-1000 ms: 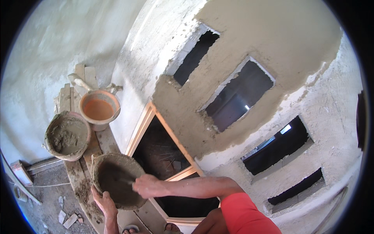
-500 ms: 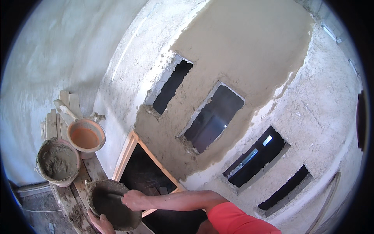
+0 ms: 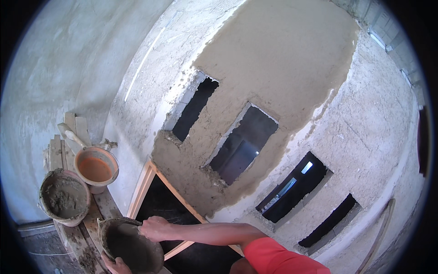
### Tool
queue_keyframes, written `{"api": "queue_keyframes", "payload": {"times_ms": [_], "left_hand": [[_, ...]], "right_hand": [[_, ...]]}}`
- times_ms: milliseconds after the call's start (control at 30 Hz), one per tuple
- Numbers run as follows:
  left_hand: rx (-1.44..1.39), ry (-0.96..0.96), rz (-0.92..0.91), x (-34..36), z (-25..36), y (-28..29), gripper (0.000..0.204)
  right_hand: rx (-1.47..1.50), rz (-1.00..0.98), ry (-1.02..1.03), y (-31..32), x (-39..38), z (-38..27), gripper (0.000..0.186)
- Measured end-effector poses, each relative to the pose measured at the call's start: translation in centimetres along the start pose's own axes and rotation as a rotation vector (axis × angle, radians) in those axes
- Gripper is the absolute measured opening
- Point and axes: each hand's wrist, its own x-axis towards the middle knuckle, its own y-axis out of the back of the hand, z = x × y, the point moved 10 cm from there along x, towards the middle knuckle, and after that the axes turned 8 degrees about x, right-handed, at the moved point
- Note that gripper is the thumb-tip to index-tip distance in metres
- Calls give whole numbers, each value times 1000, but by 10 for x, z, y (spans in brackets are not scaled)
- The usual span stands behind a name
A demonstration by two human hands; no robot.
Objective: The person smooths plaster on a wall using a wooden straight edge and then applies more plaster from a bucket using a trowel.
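Note:
A dark bucket [image 3: 132, 251] of wet grey mortar tilts at the lower left of the head view. My left hand [image 3: 117, 266] grips its near left side. My right hand [image 3: 155, 229] is closed at the far right part of its rim, on a tool that I cannot make out. Behind it, a second bucket [image 3: 86, 214] with thick mortar stands on wooden planks. Beside that is an orange bucket [image 3: 115, 171] with reddish-brown water in it. A brush [image 3: 70, 133] with a pale handle leans above the orange bucket.
Worn planks [image 3: 75, 235] carry the buckets along the left wall. A wooden frame [image 3: 175, 192] with dark openings stands just right of them. The wall ahead has fresh plaster [image 3: 278, 55] and several rectangular openings. A curved pole [image 3: 378, 237] leans at the right.
My right hand has risen slightly from inside the bucket toward its rim. The whole view has shifted a little. My left hand keeps hold of the bucket.

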Motion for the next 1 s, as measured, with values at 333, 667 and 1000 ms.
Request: {"api": "queue_keyframes", "payload": {"times_ms": [333, 667, 1000], "left_hand": [[98, -170, -9, -19, 73, 23, 63], [128, -100, -32, -18, 81, 21, 60], [103, -99, -31, -17, 84, 21, 59]], "right_hand": [[173, -242, 176, -37, -24, -66, 17], [-29, -32, 75, -18, 4, -13, 17], [397, -302, 99, -38, -8, -45, 22]]}}
